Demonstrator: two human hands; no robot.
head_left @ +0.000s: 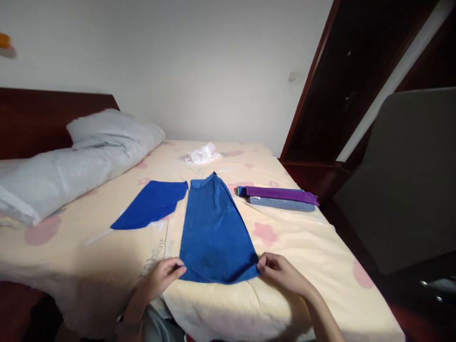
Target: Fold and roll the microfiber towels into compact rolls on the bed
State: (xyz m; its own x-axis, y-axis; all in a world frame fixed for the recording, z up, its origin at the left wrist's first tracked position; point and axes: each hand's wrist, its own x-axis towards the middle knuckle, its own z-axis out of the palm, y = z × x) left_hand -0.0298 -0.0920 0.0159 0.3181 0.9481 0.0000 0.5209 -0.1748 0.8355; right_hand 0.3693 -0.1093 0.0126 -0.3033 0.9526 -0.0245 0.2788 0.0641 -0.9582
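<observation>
A blue piece of fabric (217,228), narrow at the far end and wide at the near end, lies on the bed in front of me. My left hand (166,275) pinches its near left corner between thumb and fingers. At the near right corner, my right hand (280,270) grips the edge the same way, and the cloth lifts slightly there. The far end is a little folded and creased. To the left lies a second, brighter blue fabric piece (149,204), flat on the sheet and touched by neither hand.
Rolled or folded cloths, with a purple one (278,193) on top, lie on the right of the bed (306,242). A crumpled white bag-like item (203,154) sits near the wall. A grey-white bundled quilt (92,147) runs along the left by the dark headboard (42,114).
</observation>
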